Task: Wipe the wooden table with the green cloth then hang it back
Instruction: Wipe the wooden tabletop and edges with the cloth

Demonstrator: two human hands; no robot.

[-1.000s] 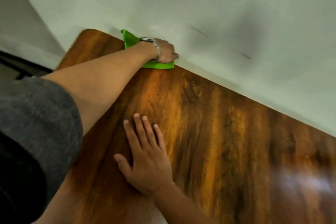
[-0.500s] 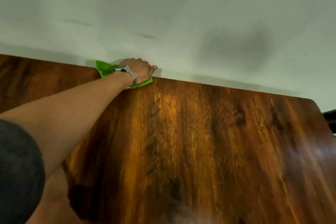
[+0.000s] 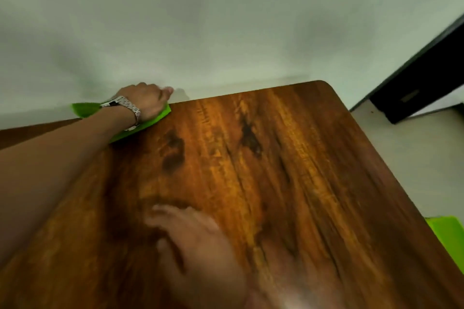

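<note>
My left hand (image 3: pixel 147 101), with a metal watch on the wrist, presses flat on the green cloth (image 3: pixel 85 109) at the far edge of the wooden table (image 3: pixel 288 170), right against the pale wall. The cloth shows on both sides of the hand, and its middle is hidden under the palm. My right hand (image 3: pixel 198 241) lies blurred on the near part of the tabletop, fingers spread, holding nothing.
The pale wall (image 3: pixel 226 32) runs along the table's far edge. The table's rounded far right corner (image 3: pixel 324 84) is in view, with light floor beyond. A dark piece of furniture (image 3: pixel 421 78) stands at the right. A bright green object (image 3: pixel 449 238) sits beside the table's right edge.
My left hand has slid the cloth to the right along the far edge by the wall. My right hand, out of view half a second ago, is back on the table.
</note>
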